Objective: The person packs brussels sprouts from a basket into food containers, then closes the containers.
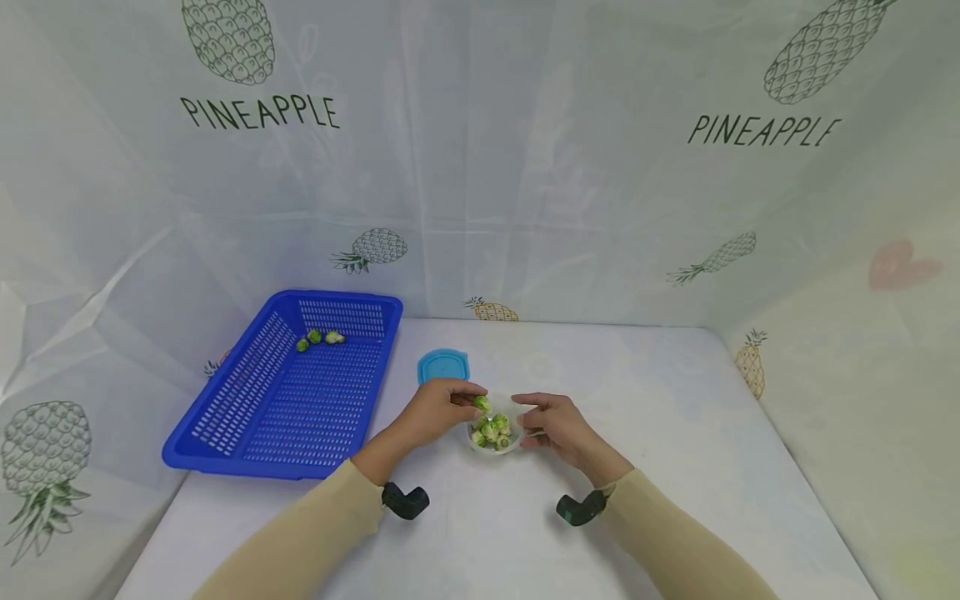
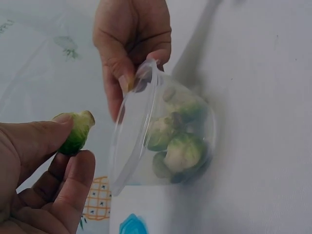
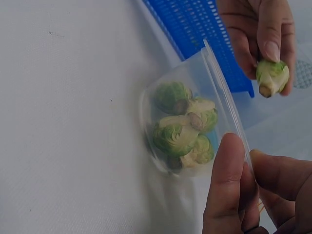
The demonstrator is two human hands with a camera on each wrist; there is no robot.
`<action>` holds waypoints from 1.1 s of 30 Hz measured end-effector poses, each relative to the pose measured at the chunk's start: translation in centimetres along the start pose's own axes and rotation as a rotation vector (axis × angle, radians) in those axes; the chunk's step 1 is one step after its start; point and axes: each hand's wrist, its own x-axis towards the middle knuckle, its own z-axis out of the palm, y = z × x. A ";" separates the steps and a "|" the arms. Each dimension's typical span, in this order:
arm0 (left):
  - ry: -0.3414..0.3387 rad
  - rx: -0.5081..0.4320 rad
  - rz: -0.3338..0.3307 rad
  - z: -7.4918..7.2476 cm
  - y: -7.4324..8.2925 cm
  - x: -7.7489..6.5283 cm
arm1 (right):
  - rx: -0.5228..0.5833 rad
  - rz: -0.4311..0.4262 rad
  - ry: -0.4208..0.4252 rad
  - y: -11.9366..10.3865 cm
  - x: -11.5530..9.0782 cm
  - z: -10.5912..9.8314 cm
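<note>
Between thumb and fingers, my left hand (image 1: 435,410) pinches a Brussels sprout (image 2: 77,132) just above the rim of a clear plastic bowl (image 3: 214,63). My right hand (image 1: 558,429) grips the bowl's rim from the right side, thumb on one face and fingers on the other. Inside the bowl lie several Brussels sprouts (image 3: 178,136), seen through its wall in both wrist views. The bowl stands on the white table in front of me.
A blue plastic basket (image 1: 258,467) stands at the left, with 3 Brussels sprouts (image 1: 315,337) near its far end. Behind the bowl lies a light-blue lid (image 1: 444,365). A white sheet printed with pineapples (image 1: 495,312) hangs behind the white table (image 1: 645,375).
</note>
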 end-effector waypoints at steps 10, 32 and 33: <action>-0.026 0.028 -0.009 1.8 0.4 0.8 | 0.001 -0.010 -0.005 0.2 -0.1 0.0; -0.103 0.245 0.016 4.0 0.6 2.0 | 0.024 -0.032 -0.019 0.4 0.0 -0.2; -0.106 0.250 0.018 4.0 0.6 2.0 | 0.024 -0.034 -0.019 0.4 0.0 -0.2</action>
